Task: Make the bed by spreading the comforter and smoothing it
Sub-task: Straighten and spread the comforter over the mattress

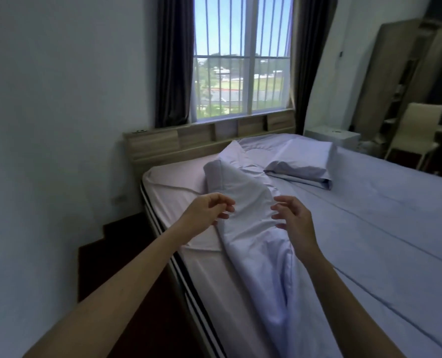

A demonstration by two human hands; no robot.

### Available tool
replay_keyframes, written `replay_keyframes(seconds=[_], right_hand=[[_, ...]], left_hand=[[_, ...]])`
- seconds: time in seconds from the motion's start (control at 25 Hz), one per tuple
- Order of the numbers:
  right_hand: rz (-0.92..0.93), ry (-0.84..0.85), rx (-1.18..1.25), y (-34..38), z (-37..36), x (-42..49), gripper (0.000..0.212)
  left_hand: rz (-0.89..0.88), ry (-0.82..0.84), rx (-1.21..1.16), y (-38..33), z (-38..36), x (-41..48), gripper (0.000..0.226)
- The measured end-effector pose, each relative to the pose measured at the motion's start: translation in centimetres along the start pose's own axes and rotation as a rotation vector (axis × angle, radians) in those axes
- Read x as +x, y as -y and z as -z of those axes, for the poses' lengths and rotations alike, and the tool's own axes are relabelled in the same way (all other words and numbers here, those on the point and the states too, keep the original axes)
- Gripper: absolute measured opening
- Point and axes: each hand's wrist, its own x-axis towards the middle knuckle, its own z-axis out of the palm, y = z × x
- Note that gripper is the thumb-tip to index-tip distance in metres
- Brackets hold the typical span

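Observation:
A pale blue comforter (369, 228) covers most of the bed. Its left side is folded back into a bunched ridge (251, 228) that runs from near the headboard toward me. Beside the ridge lies bare whitish fitted sheet (176, 182) on the mattress. My left hand (209, 210) hovers at the ridge's left edge with fingers loosely curled, fingertips just at the fabric and nothing gripped. Over the ridge's right side, my right hand (292, 215) has its fingers relaxed and spread and holds nothing. A pillow (305, 161) in matching cloth lies near the head of the bed.
A wooden headboard (163, 143) with shelves stands under a barred window (240, 60) with dark curtains. The white wall (59, 125) is close on the left, leaving a narrow strip of dark floor (121, 254). A white side table (331, 135) and a chair (418, 130) stand at the far right.

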Motion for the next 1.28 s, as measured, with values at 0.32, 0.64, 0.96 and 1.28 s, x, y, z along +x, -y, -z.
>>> replay_keyframes(seconds=[0.32, 0.64, 0.96, 1.28], right_hand=[[-0.088, -0.284, -0.119, -6.3, -1.9, 5.5, 0.015], [-0.352, -0.586, -0.366, -17.1, 3.0, 11.9, 0.016], [-0.904, -0.231, -0.582, -25.7, 1.0, 11.6, 0.09], [-1.143, 0.455, -0.361, -24.1, -14.8, 5.0, 0.048]], left_hand=[[0.026, 0.208, -0.004, 5.7, 2.5, 12.7, 0.026], [0.118, 0.645, 0.211, 12.7, -4.5, 22.3, 0.026], [0.091, 0.849, 0.365, 18.3, -3.6, 29.9, 0.025], [-0.636, 0.887, 0.742, 24.3, -5.6, 36.1, 0.048]])
